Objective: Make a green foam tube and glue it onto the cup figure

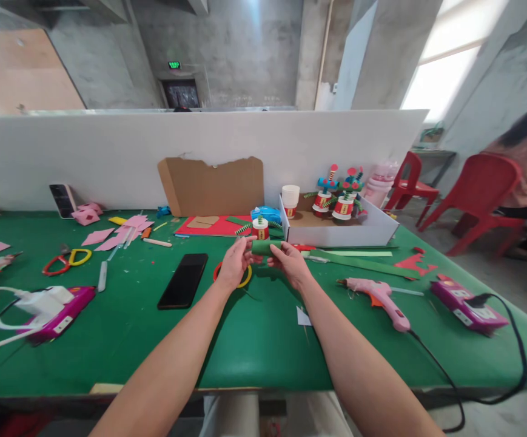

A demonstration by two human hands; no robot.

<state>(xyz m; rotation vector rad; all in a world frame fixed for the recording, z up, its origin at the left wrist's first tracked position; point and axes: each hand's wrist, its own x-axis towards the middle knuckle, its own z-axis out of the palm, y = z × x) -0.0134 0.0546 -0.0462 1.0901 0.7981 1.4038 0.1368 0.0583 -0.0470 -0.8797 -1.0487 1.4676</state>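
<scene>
A small green paper roll (262, 247) is held level between my two hands, above the green table. My left hand (237, 260) is closed on its left end. My right hand (289, 262) pinches the right end. Just behind the roll stands an upside-down paper cup (260, 228) with a red band and green folded-paper springs on its top and sides. Scissors with red and yellow handles (245, 279) lie partly hidden under my left hand. A black phone (184, 281) rests left of my left forearm.
Right of my hands lie a pink glue gun (376, 294) and a purple power strip (467, 306) with a cable. Behind stands a white box (340, 235) with decorated cup figures (344, 206). Pink paper pieces (124, 233) and other scissors (67, 260) lie left. A person (524, 158) sits far right.
</scene>
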